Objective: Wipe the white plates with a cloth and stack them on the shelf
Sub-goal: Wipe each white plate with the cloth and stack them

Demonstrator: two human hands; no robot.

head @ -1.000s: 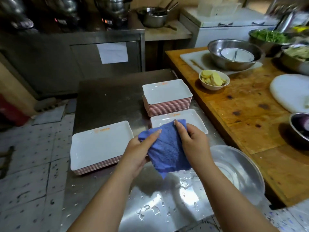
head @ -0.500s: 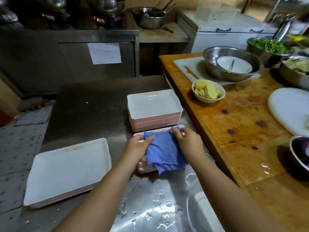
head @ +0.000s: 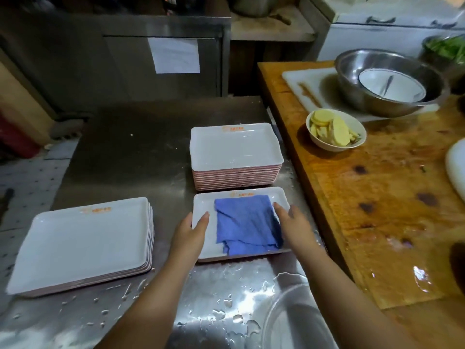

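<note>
dim kitchen light, glare on wet steel counter (head: 226, 298), soft blur, bowed edges

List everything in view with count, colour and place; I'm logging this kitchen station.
single plate: one, white, steel counter, near the person
cloth: one, blue, lying crumpled in that plate
tall plate stack: one, white with pink edges, just behind the single plate
large tray stack: one, white, counter's left side
small bowl: one, white, holding pale slices, on the wooden table
steel bowl: one, silver, on a white board, with a white bowl inside
left hand: at the plate's left rim, fingers straight
right hand: at the plate's right rim, beside the cloth
</note>
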